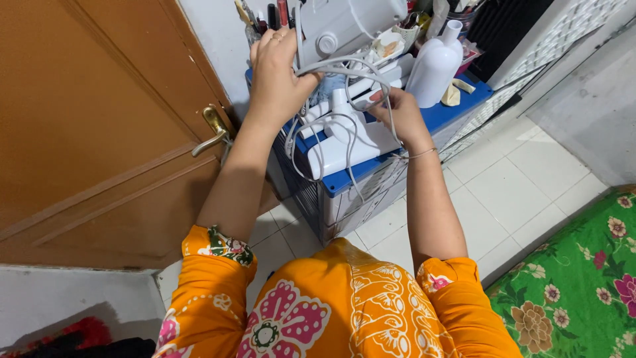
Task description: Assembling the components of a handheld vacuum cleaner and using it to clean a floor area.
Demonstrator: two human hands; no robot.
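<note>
A: What do the hands hold?

B: Centre top of the frame: the left hand (277, 71) is closed on a bundle of grey cable (344, 66); the right hand (396, 111) pinches a loop.

A: How will it handle?

B: Probably light, limp, tangle-prone; best gathered by the loops above the white appliance (351, 139) on the blue crate (344, 182).

The thin grey cord (344, 66) looks like smooth, rubbery plastic. The tall white bottle (432, 69) is shiny plastic. The big brown door (99, 119) is smooth wood with a shiny gold metal handle (213, 129). The white floor tiles (517, 179) look glossy.
</note>
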